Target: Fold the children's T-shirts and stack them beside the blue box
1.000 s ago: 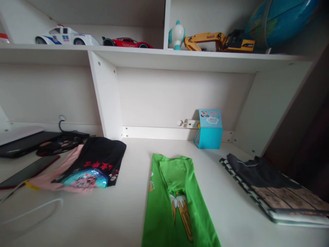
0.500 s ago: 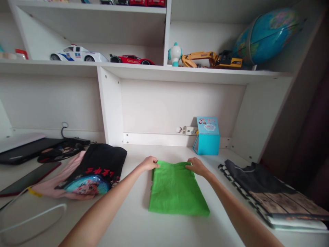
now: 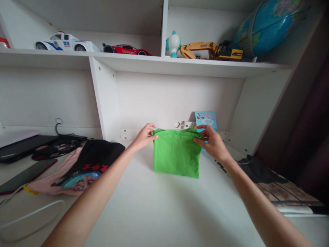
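Note:
A folded green shirt [image 3: 177, 153] hangs just above the white desk [image 3: 154, 209], held up by its top edge. My left hand [image 3: 144, 135] pinches its upper left corner. My right hand [image 3: 212, 141] pinches the upper right corner. The shirt's lower edge is close to the desk surface. Both arms reach forward from the bottom of the view.
A black printed shirt on a pink one [image 3: 84, 166] lies left. A dark folded garment stack [image 3: 272, 185] lies right. A blue box [image 3: 205, 120] and a socket stand behind. Laptop [image 3: 17, 144], cables, toy cars [image 3: 68, 42], excavator [image 3: 210, 49] and globe [image 3: 267, 25] are on the shelves.
The green shirt lay long and flat, then both hands folded it in half, and now they have lifted it off the desk by its top corners.

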Action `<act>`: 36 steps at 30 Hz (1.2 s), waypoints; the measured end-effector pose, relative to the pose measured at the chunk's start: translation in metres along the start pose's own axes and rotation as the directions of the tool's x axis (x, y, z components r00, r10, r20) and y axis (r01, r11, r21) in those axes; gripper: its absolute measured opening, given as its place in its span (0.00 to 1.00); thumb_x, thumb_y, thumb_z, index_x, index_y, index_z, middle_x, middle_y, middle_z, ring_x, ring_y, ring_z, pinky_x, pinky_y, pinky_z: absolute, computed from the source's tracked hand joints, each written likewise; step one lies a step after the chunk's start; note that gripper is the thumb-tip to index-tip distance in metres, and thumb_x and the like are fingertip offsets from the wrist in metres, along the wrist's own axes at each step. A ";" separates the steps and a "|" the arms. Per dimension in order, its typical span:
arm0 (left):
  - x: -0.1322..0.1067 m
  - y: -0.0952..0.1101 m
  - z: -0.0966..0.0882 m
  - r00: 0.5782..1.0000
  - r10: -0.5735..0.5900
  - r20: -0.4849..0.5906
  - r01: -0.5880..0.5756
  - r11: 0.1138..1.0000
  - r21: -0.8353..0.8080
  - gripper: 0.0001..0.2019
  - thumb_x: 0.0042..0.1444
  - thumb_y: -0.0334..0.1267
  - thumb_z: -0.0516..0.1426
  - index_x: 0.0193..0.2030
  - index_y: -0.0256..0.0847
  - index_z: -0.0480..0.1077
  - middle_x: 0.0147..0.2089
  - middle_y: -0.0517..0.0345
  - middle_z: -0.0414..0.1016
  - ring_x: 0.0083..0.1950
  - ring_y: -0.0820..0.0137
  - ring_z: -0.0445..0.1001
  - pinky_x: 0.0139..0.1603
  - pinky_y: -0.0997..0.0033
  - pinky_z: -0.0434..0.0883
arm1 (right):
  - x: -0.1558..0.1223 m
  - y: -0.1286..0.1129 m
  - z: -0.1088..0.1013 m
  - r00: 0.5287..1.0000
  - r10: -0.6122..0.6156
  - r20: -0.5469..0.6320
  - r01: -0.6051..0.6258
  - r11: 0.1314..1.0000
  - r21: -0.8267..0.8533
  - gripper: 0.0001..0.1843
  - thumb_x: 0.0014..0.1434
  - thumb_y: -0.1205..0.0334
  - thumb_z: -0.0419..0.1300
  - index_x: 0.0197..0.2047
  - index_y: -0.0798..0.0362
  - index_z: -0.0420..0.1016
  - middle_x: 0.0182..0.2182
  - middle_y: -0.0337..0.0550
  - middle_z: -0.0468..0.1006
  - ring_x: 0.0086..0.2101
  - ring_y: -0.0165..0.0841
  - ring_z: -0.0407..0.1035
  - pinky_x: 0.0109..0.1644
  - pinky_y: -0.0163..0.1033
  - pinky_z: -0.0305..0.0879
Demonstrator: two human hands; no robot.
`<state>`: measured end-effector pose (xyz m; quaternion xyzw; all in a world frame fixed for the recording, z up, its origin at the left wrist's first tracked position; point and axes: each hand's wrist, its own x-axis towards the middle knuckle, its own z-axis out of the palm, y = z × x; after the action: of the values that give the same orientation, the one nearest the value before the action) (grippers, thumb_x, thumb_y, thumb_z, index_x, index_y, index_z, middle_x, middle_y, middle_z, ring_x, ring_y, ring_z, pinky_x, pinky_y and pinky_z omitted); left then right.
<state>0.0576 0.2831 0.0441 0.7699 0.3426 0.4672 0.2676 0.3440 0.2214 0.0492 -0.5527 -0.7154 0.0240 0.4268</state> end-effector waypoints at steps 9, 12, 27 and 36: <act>-0.032 -0.016 -0.013 0.937 -0.055 0.345 -0.137 0.850 0.508 0.14 0.48 0.25 0.52 0.42 0.37 0.69 0.45 0.51 0.69 0.48 0.64 0.68 0.52 0.66 0.62 | -0.101 -0.099 -0.039 0.667 -0.450 0.594 0.374 0.891 0.257 0.13 0.58 0.61 0.53 0.47 0.49 0.69 0.39 0.41 0.73 0.37 0.29 0.69 0.41 0.32 0.65; -0.060 -0.014 0.010 0.900 -0.165 0.404 -0.144 0.761 0.632 0.18 0.49 0.23 0.50 0.47 0.36 0.68 0.49 0.47 0.68 0.52 0.62 0.67 0.54 0.65 0.61 | -0.095 -0.064 -0.024 0.718 -0.339 0.608 0.274 0.940 0.201 0.15 0.61 0.57 0.49 0.48 0.49 0.70 0.42 0.42 0.74 0.42 0.31 0.69 0.47 0.36 0.64; -0.122 -0.005 0.059 0.825 -0.260 0.501 -0.214 0.677 0.704 0.20 0.61 0.43 0.44 0.59 0.46 0.59 0.62 0.44 0.56 0.63 0.50 0.51 0.55 0.35 0.48 | -0.149 -0.003 0.040 0.867 0.096 0.489 0.198 0.834 -0.515 0.26 0.60 0.47 0.46 0.51 0.56 0.69 0.41 0.58 0.74 0.45 0.48 0.67 0.45 0.49 0.63; -0.104 -0.023 0.076 0.881 -0.319 0.350 0.046 0.793 0.608 0.19 0.58 0.42 0.48 0.52 0.36 0.67 0.48 0.44 0.71 0.48 0.60 0.70 0.50 0.64 0.64 | -0.133 0.040 0.029 0.842 0.363 0.400 -0.154 0.871 -0.467 0.13 0.57 0.53 0.51 0.34 0.56 0.67 0.31 0.49 0.74 0.33 0.40 0.70 0.34 0.38 0.57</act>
<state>0.0862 0.2095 -0.0602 0.8606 0.4751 0.1265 0.1332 0.3595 0.1419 -0.0676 -0.7012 -0.7026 0.0642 0.1026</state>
